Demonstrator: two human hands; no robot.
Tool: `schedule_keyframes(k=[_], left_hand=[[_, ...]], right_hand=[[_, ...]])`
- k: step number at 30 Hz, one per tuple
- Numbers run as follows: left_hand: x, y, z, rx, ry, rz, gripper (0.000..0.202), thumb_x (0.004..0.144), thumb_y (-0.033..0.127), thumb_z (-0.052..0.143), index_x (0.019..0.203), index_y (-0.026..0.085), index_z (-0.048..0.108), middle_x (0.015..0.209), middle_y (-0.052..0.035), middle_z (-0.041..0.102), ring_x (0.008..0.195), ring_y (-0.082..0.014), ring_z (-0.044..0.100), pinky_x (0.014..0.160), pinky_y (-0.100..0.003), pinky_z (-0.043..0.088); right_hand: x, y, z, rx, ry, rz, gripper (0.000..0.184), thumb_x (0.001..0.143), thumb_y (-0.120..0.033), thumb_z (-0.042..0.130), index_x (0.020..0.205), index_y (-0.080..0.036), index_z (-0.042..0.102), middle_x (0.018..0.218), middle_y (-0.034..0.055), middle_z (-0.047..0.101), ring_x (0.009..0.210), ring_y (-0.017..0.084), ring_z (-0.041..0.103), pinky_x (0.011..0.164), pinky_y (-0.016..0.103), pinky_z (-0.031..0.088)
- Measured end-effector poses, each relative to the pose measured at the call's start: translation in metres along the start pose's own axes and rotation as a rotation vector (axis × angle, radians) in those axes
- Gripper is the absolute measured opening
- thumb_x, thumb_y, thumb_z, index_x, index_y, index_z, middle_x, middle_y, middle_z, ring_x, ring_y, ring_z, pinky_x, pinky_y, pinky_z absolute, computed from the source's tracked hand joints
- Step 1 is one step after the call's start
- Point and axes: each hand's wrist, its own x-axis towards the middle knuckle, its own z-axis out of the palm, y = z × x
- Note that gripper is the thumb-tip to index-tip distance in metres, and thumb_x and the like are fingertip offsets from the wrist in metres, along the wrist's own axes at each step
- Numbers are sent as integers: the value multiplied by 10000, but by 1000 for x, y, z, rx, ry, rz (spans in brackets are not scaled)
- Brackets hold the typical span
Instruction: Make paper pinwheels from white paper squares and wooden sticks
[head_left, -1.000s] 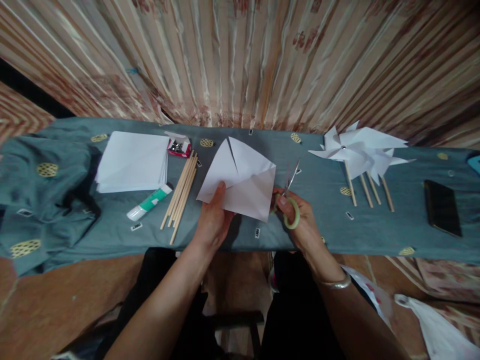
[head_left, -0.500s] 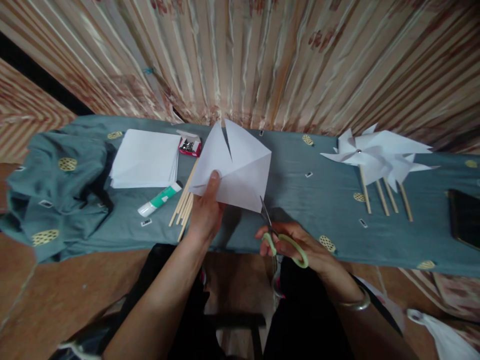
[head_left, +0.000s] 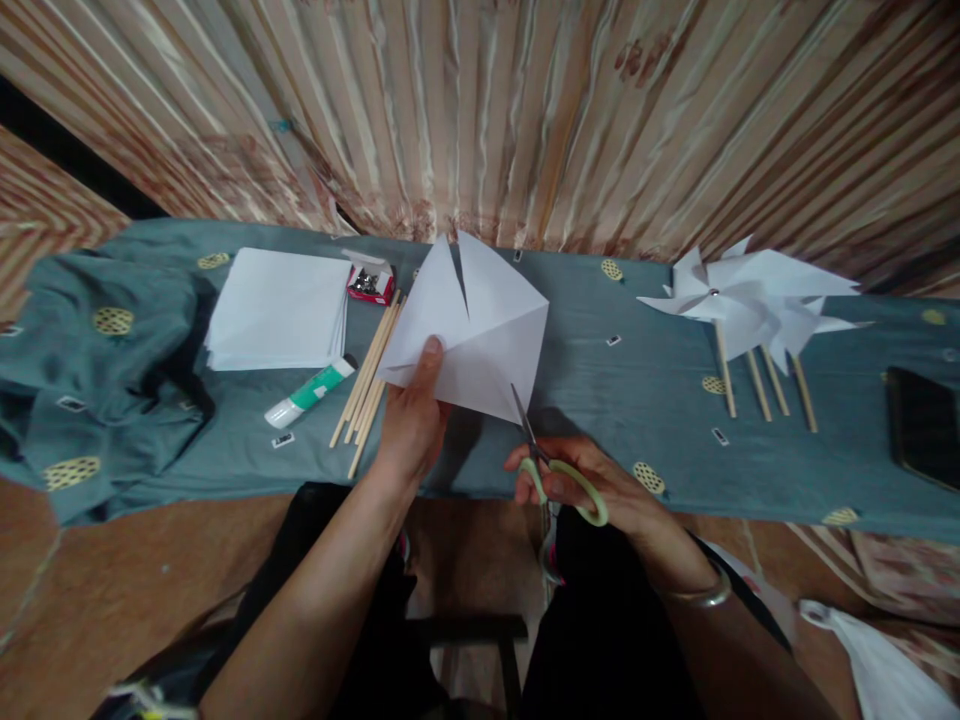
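My left hand [head_left: 411, 420] pinches a creased white paper square [head_left: 472, 330] by its lower left part and holds it up over the grey-green cloth-covered table [head_left: 615, 400]. The sheet has a cut slit running down from its top corner. My right hand [head_left: 592, 485] grips green-handled scissors [head_left: 551, 465], its fingers through the loops. The blades point up to the paper's bottom corner and touch its edge.
A stack of white paper [head_left: 277, 310], a green-and-white glue tube [head_left: 311, 392], several wooden sticks [head_left: 371, 375] and a small red box of pins [head_left: 369, 283] lie to the left. Finished paper pinwheels on sticks [head_left: 750, 305] and a black phone [head_left: 924, 425] lie to the right.
My right hand swung the scissors from the paper's right corner down to its bottom corner. My left hand raised and turned the sheet slightly.
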Motion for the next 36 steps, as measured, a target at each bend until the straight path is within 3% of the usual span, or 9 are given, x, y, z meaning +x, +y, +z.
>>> schedule_keyframes(k=[20,36], left_hand=[[-2,1,0,-11,-4,14,277,854,234,699,1126,208,649,1025,-33,759,1028,-180,708,928,-282,559],[-2,4,-1,-19,-4,22,266,867,225,683,1131,226,656,1104,-30,750,1079,-185,689,965,-278,539]], right_hand=[[0,0,2,52,36,-6,715,674,-734,692,1022,-113,629,741,48,667,651,160,614,617,293,461],[6,13,3,137,55,12,641,636,-640,789,994,-126,654,677,6,653,577,107,569,540,240,420]])
